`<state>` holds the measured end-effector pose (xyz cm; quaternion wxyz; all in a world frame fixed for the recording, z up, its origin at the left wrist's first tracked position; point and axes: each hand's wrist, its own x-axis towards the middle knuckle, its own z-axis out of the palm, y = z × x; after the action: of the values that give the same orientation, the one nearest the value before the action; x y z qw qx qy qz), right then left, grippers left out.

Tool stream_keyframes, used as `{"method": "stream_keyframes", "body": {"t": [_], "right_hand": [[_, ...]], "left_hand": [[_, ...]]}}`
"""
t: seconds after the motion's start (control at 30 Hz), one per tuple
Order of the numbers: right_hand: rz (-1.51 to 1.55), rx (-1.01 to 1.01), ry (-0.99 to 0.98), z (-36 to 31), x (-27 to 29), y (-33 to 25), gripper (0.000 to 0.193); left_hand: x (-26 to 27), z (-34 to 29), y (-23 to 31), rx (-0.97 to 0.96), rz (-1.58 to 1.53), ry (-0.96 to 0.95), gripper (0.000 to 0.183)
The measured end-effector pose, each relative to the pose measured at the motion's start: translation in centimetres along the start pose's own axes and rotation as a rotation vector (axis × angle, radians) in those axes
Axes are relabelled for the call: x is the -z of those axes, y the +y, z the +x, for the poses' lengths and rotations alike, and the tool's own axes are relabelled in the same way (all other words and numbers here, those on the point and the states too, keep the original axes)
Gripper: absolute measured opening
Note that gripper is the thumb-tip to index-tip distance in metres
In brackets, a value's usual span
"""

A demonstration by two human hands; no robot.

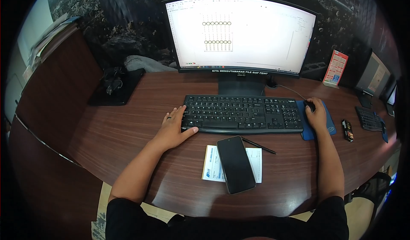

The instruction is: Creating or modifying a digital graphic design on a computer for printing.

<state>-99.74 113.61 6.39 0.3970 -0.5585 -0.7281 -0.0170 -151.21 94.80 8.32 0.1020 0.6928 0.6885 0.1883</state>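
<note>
My left hand (172,129) lies at the left end of a black keyboard (239,114), fingers apart and fingertips on its edge keys; a ring is on one finger. To the keyboard's right, my right hand (317,115) is curved over a dark corded mouse (309,106) on a blue mouse pad (330,123). Behind the keyboard, a wide curved monitor (265,35) shows a mostly white page with two rows of small rings and thin vertical marks. In front of the keyboard, a dark-screened phone (236,165) partly covers a printed paper pad (210,163). Beside the phone lies a black pen (259,145).
A small dark packet (347,130) lies right of the mouse pad. Farther right are a second keyboard (369,119) and screen (374,75). A red-and-white desk calendar (335,68) stands behind. At left, a black flat stand (116,90) sits beside a wooden partition (55,82).
</note>
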Motion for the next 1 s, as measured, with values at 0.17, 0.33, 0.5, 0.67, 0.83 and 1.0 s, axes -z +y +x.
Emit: {"method": "stream_keyframes", "body": {"t": [0.17,0.33,0.5,0.67,0.83,1.0], "right_hand": [[0.016,-0.001,-0.020,0.11,-0.03,0.11,0.027],[0.004,0.005,0.000,0.14,-0.20,-0.32,0.026],[-0.002,0.012,0.048,-0.17,-0.10,0.25,0.026],[0.012,-0.030,0.007,-0.25,-0.11,-0.45,0.027],[0.014,-0.021,0.005,-0.21,-0.01,-0.20,0.029],[0.039,-0.009,0.002,-0.20,-0.03,-0.21,0.030]], "left_hand": [[-0.01,0.08,-0.19,-0.009,0.005,0.000,0.096],[0.21,0.00,-0.37,-0.002,0.011,-0.005,0.097],[0.21,0.08,0.23,-0.014,-0.001,-0.012,0.092],[0.06,-0.24,-0.04,-0.022,0.001,-0.003,0.092],[0.12,-0.06,0.24,0.005,-0.010,-0.027,0.092],[0.24,0.01,0.37,0.007,-0.007,-0.031,0.092]]}}
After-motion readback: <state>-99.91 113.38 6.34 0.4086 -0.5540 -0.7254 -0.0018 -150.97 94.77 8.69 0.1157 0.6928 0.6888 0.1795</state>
